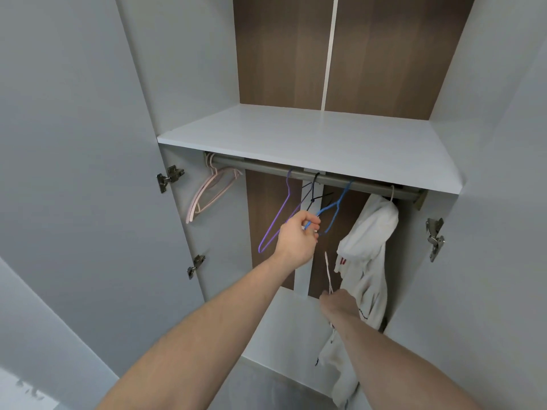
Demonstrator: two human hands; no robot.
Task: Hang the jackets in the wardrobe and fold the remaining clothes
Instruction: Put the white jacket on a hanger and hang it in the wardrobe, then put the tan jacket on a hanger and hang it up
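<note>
The left hand (297, 236) pinches the blue wire hanger (334, 207), hooked on the grey metal rail (266, 167), its frame slanting down-left. The right hand (337, 303), below, grips a white hooded jacket's (370, 247) drawstring; the jacket hangs lengthwise downward from the rail's right end.

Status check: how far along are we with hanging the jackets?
Done: one white jacket already hangs at the right end of the metal wardrobe rail. In hand: the left hand pinches the blue wire hanger on the rail, while the right hand holds another white garment and a cream hanger. Left: hanging that garment; no folding shows here.
</note>
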